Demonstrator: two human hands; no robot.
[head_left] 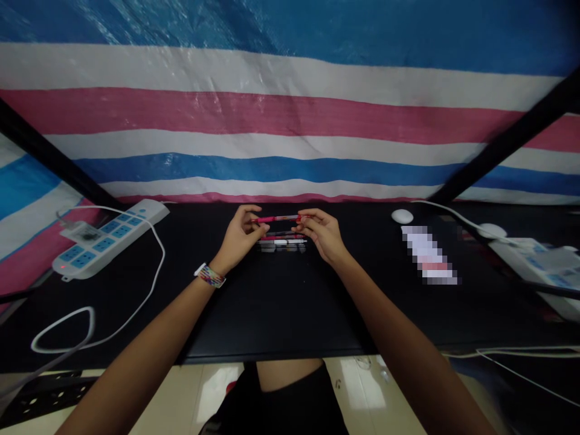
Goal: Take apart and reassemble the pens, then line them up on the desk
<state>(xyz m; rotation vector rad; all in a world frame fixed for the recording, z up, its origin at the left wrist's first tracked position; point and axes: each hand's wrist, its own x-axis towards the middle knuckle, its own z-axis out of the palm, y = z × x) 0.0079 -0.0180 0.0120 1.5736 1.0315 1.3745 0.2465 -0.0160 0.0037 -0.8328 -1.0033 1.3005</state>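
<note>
A red pen [281, 218] is held level above the black table between both hands. My left hand [244, 232], with a patterned band on its wrist, pinches the pen's left end. At its right end, the fingers of my right hand [322, 232] are closed on it. Just below, on the tabletop, lie several pens side by side, among them a white pen [283, 241] and another reddish one [277, 237] partly behind the fingers. Fine details of the pens are too small to make out.
A white power strip [106, 238] with a looping white cable [158, 266] stands at the left. To the right are a white mouse-shaped object [402, 216], a blurred-out pale item [428, 257] and another power strip [539, 266]. Striped plastic sheeting [290, 115] hangs behind the table [281, 314].
</note>
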